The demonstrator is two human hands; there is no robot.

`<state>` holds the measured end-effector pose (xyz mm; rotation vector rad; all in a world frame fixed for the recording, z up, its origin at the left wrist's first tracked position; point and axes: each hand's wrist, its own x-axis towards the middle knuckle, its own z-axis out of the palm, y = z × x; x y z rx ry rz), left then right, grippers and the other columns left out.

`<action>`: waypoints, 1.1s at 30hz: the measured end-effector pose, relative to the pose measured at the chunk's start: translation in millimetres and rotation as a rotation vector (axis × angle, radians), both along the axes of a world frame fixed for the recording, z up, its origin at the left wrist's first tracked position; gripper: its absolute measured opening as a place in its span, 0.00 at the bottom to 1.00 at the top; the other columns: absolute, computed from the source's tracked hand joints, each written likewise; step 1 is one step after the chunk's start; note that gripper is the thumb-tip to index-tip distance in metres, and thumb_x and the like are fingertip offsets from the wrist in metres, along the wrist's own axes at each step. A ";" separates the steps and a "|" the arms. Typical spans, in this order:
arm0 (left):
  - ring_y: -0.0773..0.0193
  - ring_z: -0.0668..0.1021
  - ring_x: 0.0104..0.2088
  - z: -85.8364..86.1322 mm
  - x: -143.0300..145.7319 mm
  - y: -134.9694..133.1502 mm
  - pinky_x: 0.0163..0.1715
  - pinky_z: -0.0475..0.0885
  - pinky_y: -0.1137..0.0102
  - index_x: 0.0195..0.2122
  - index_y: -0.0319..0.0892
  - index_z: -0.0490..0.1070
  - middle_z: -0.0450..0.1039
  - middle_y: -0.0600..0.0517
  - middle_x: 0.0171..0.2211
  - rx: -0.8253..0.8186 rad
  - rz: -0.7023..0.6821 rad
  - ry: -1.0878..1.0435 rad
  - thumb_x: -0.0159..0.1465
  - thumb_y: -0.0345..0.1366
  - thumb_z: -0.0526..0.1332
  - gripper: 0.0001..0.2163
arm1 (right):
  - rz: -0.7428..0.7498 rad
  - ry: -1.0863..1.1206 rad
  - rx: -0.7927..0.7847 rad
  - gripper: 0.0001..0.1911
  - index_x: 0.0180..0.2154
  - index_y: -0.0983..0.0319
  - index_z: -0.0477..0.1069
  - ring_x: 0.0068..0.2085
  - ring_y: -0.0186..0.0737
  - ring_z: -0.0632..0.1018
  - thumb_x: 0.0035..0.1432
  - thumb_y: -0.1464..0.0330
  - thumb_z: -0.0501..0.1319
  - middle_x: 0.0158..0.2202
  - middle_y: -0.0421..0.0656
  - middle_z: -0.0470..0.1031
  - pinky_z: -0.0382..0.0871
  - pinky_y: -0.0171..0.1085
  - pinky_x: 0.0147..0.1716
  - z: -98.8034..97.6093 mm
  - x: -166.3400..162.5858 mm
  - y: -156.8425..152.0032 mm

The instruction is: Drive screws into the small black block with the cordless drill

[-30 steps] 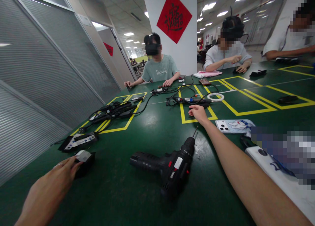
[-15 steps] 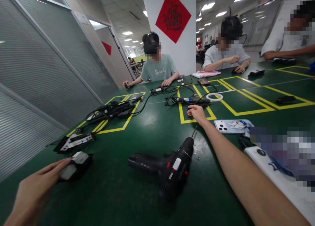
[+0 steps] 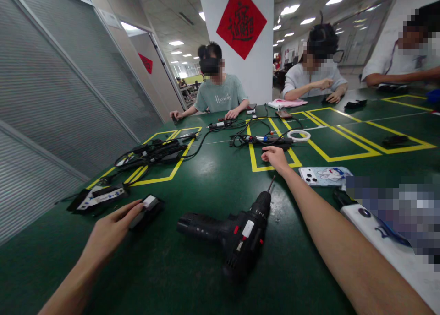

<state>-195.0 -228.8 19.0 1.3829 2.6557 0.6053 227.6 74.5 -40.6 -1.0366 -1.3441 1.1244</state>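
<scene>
My left hand [image 3: 118, 219] is closed on a small black box with a white label [image 3: 146, 213], thumb and fingers gripping its left side just over the green table. The power drill [image 3: 240, 232], black with red marks and a bit in its chuck, lies on its side between my arms. Farther forward, my right hand [image 3: 276, 158] rests on the table with curled fingers. Directly beyond it lies a dark flat piece [image 3: 280, 146] beside a soldering-iron-like tool with a cable [image 3: 266, 139]. Whether those fingers hold anything is hidden.
Bundled black cables [image 3: 156, 152] lie left within yellow tape, near a black-and-white strip [image 3: 103, 198]. A phone in a cartoon case [image 3: 325, 175] and a white device [image 3: 378, 235] lie right. A white ring [image 3: 299, 135] is farther back. Several people sit across the table.
My left hand has moved right and slightly up with the black box, bringing it nearer the drill. My right hand and the drill have stayed in place.
</scene>
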 end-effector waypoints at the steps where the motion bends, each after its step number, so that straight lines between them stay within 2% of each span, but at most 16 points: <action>1: 0.49 0.72 0.48 2.8 15.2 16.0 0.46 0.68 0.56 0.53 0.51 0.65 0.70 0.49 0.50 -0.001 -0.081 -0.033 0.55 0.59 0.51 0.28 | 0.000 -0.002 -0.001 0.14 0.36 0.67 0.71 0.22 0.31 0.74 0.45 0.78 0.54 0.23 0.42 0.75 0.69 0.30 0.23 0.1 -0.2 -0.2; 5: 0.51 0.73 0.47 11.8 67.8 82.4 0.46 0.67 0.61 0.52 0.46 0.66 0.72 0.47 0.48 0.031 -0.338 -0.067 0.53 0.57 0.56 0.30 | 0.005 -0.021 -0.010 0.14 0.37 0.67 0.70 0.22 0.31 0.74 0.46 0.78 0.54 0.24 0.42 0.75 0.69 0.30 0.23 1.1 0.3 -0.6; 9: 0.52 0.73 0.47 16.7 103.7 140.8 0.48 0.66 0.63 0.52 0.42 0.67 0.71 0.47 0.48 0.014 -0.598 -0.169 0.52 0.56 0.58 0.30 | 0.017 -0.066 -0.003 0.14 0.39 0.67 0.70 0.22 0.31 0.74 0.48 0.77 0.54 0.25 0.43 0.75 0.69 0.30 0.23 9.5 -0.6 -1.9; 12: 0.54 0.73 0.46 16.3 128.6 175.0 0.49 0.65 0.64 0.52 0.40 0.67 0.72 0.47 0.48 0.014 -0.784 -0.272 0.52 0.53 0.59 0.30 | 0.055 -0.121 0.036 0.14 0.41 0.67 0.69 0.25 0.32 0.75 0.51 0.75 0.53 0.28 0.45 0.75 0.70 0.31 0.25 22.8 -8.3 -6.8; 15: 0.55 0.74 0.44 14.2 156.6 201.0 0.47 0.66 0.64 0.53 0.40 0.65 0.72 0.48 0.47 -0.004 -0.929 -0.353 0.51 0.50 0.61 0.30 | 0.155 -0.209 0.102 0.14 0.42 0.66 0.70 0.31 0.35 0.76 0.52 0.69 0.57 0.32 0.46 0.76 0.71 0.33 0.30 36.2 -22.9 -16.1; 19: 0.55 0.73 0.44 12.6 190.4 226.7 0.48 0.65 0.64 0.54 0.38 0.64 0.73 0.49 0.45 -0.039 -1.104 -0.415 0.51 0.46 0.62 0.30 | 0.300 -0.347 0.183 0.20 0.42 0.65 0.72 0.38 0.40 0.76 0.46 0.64 0.65 0.38 0.47 0.76 0.69 0.37 0.40 43.8 -39.8 -30.4; 23: 0.54 0.72 0.48 10.7 203.4 243.3 0.50 0.64 0.65 0.54 0.38 0.63 0.71 0.49 0.48 -0.068 -1.206 -0.409 0.49 0.43 0.64 0.32 | 0.326 -0.446 0.237 0.24 0.46 0.64 0.71 0.48 0.44 0.72 0.45 0.64 0.66 0.47 0.48 0.73 0.62 0.40 0.50 42.2 -41.5 -38.3; 25: 0.54 0.71 0.49 8.8 202.5 247.1 0.51 0.63 0.64 0.55 0.38 0.62 0.70 0.49 0.50 -0.076 -1.230 -0.375 0.47 0.42 0.65 0.33 | 0.309 -0.513 0.284 0.24 0.47 0.64 0.70 0.49 0.44 0.72 0.47 0.63 0.64 0.48 0.48 0.72 0.61 0.40 0.51 41.4 -40.1 -39.8; 29: 0.55 0.70 0.50 3.7 200.0 248.9 0.53 0.61 0.64 0.55 0.38 0.62 0.68 0.48 0.51 0.003 -1.271 -0.350 0.48 0.40 0.65 0.32 | 0.246 -0.698 0.448 0.20 0.45 0.63 0.71 0.46 0.44 0.74 0.52 0.61 0.61 0.44 0.48 0.75 0.64 0.39 0.46 41.5 -40.9 -41.9; 33: 0.56 0.69 0.52 0.1 203.8 248.7 0.54 0.60 0.64 0.53 0.37 0.64 0.67 0.46 0.52 0.056 -1.291 -0.325 0.48 0.38 0.64 0.29 | 0.215 -0.746 0.478 0.20 0.46 0.63 0.70 0.46 0.44 0.74 0.52 0.61 0.60 0.44 0.48 0.75 0.64 0.38 0.46 41.8 -42.9 -43.9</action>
